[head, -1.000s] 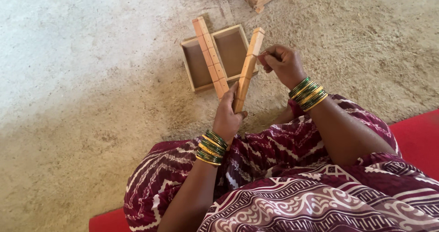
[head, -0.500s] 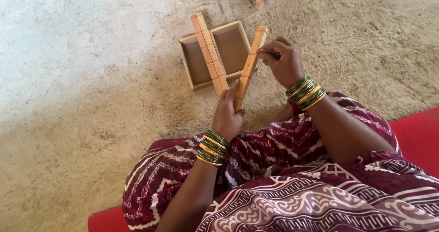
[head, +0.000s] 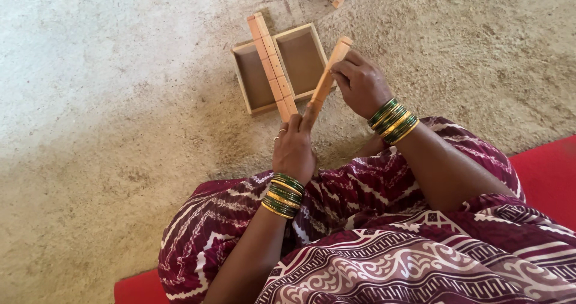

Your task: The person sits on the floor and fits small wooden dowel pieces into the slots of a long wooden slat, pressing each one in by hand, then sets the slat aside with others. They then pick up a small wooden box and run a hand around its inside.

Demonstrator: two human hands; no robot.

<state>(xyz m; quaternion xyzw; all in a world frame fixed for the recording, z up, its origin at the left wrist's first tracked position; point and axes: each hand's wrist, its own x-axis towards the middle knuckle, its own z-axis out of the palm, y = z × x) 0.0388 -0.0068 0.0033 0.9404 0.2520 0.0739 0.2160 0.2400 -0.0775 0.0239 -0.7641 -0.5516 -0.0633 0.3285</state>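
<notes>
Both hands (head: 327,115) on wooden stick (head: 326,82)

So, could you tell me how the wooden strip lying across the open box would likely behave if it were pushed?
The strip looks stiff, straight wood, so it probably slides rather than bends. It rests only on the box rims with both ends overhanging, so a push could tip it off. Its flat faces make rolling unlikely.
</notes>
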